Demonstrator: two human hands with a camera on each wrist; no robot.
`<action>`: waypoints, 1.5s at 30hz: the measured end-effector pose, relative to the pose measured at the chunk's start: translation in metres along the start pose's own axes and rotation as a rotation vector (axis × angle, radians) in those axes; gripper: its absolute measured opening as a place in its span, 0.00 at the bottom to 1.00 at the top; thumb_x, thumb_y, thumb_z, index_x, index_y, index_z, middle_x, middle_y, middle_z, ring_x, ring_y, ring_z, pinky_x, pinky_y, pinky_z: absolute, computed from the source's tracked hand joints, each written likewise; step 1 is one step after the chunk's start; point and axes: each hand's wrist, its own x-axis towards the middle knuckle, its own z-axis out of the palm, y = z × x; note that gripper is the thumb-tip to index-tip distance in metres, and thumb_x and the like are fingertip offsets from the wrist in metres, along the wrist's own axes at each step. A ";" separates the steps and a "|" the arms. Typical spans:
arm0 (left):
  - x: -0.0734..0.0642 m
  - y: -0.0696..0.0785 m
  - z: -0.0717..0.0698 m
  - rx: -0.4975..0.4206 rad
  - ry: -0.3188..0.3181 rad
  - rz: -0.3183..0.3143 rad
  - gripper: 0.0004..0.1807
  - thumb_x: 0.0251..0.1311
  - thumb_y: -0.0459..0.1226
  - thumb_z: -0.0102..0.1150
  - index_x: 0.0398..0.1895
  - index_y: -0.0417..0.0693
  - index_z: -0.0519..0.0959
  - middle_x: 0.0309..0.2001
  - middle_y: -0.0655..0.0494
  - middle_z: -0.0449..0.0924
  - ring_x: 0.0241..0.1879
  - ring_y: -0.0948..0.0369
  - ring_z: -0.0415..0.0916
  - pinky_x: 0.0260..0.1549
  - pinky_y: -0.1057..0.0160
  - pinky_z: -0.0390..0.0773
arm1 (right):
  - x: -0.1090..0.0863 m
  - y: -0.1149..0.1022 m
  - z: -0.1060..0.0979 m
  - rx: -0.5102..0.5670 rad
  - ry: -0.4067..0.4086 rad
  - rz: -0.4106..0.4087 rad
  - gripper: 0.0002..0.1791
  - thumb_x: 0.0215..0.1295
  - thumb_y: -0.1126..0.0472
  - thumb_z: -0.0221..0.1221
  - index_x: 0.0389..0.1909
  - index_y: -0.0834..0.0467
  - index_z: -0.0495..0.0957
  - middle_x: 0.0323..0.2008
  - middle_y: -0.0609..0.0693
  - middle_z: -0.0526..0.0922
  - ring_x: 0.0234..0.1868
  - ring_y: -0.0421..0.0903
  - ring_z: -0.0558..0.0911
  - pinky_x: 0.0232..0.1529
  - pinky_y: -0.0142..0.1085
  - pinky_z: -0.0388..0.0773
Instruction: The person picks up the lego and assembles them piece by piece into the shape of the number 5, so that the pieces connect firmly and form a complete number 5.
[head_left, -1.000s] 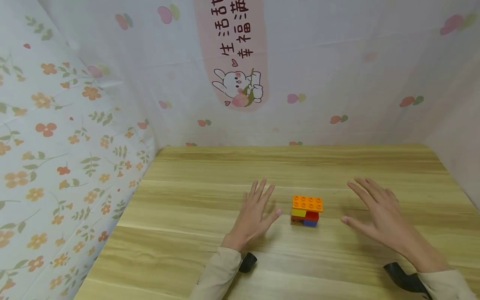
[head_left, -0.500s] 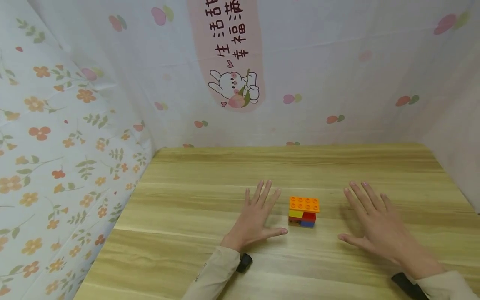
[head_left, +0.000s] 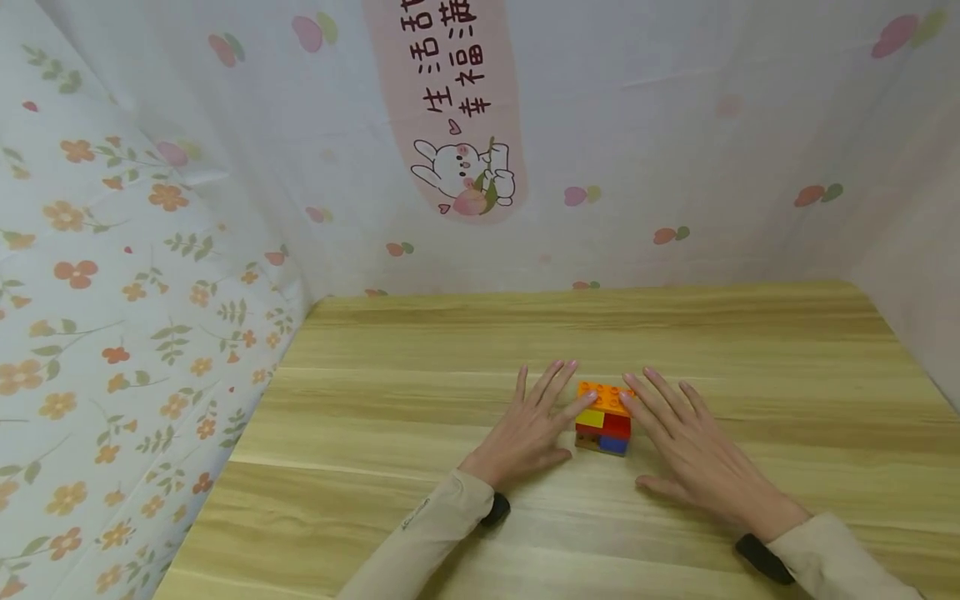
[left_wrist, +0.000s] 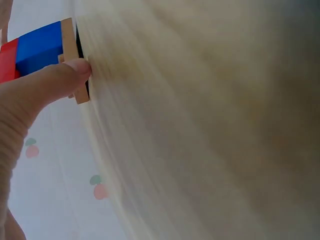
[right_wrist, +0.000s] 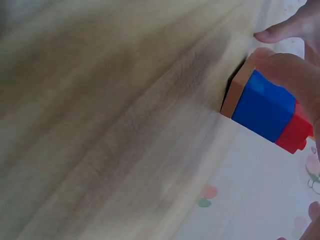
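A small stack of toy building bricks stands on the wooden table in the head view. Its top is an orange studded plate (head_left: 604, 398), over a yellow brick (head_left: 590, 418) and a red brick (head_left: 617, 426), with a blue brick (head_left: 612, 444) below. A brown base (right_wrist: 233, 97) shows in the right wrist view. My left hand (head_left: 521, 437) lies at the stack's left, its straight index fingertip overlapping the orange plate. From the right, my right hand (head_left: 690, 450) has its index fingertip at the plate's right edge. The left thumb (left_wrist: 55, 80) overlaps the brown base in the left wrist view.
The wooden table (head_left: 375, 433) extends around the stack. A floral cloth (head_left: 165, 350) hangs along the left, and a white printed cloth (head_left: 645, 125) rises behind the table's far edge. A dark wrist device (head_left: 763, 558) sits under the right sleeve.
Both hands have closed in on the stack from either side, the right one moving farther. The index fingertips now meet the orange plate, and more of the yellow brick shows beneath it.
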 end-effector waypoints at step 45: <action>0.020 -0.009 -0.004 -0.420 -0.264 -0.131 0.69 0.33 0.66 0.67 0.72 0.42 0.42 0.73 0.49 0.42 0.71 0.56 0.32 0.63 0.39 0.43 | 0.016 0.027 0.020 0.487 -0.170 0.260 0.71 0.32 0.37 0.73 0.69 0.63 0.41 0.66 0.64 0.54 0.61 0.63 0.58 0.54 0.64 0.57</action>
